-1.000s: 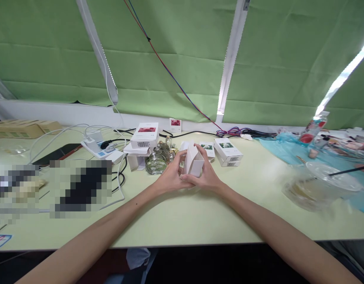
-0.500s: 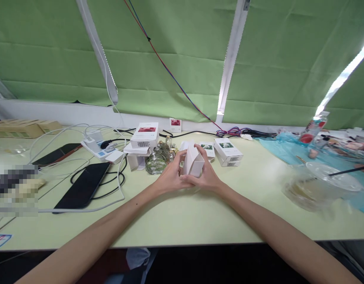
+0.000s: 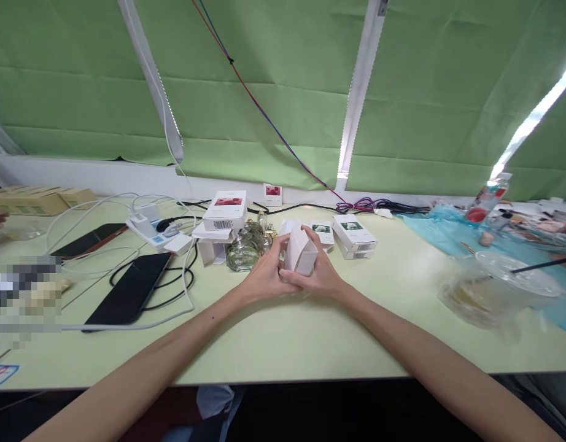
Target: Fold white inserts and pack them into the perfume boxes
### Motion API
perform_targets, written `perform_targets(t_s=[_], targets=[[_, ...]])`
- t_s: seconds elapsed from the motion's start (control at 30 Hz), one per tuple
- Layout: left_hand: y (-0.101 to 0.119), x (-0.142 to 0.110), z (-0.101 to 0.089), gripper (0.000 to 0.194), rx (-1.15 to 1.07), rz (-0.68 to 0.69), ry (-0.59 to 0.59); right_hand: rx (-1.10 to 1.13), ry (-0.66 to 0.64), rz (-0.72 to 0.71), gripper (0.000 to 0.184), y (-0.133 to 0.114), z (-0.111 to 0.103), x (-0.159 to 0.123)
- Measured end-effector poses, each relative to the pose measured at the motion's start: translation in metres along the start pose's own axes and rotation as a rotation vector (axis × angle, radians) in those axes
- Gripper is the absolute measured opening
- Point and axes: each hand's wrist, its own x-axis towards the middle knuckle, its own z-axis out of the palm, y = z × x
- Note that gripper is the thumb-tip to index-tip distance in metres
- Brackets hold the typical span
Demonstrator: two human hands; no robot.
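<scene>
Mid-frame, the left hand (image 3: 266, 274) and right hand (image 3: 326, 272) hold one white box (image 3: 301, 255) between bent fingers and thumbs, its inside hidden. Left of centre, glass bottles (image 3: 241, 255) overlap beyond counting. Around them, two red-pictured cartons (image 3: 224, 210) and two green-pictured cartons (image 3: 355, 235) show. Right of frame, one clear cup (image 3: 483, 296) holds pale liquid and a dark straw (image 3: 543, 265).

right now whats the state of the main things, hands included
left hand, holding white box
right hand, same
white box, raised, closure unclear
flat red-flower box, looks shut
front phone, screen dark
clear cup, lidded, straw in
power strip, black plug in
</scene>
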Motion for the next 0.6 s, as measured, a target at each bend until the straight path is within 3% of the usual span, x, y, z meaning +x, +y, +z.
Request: perform_targets(t_s=[0.6], targets=[[0.0060,-0.0014,0.0002,0.092,-0.233,-0.012,-0.078,-0.022,0.041,0.014,0.092,0.0030,-0.0046,0.0039]])
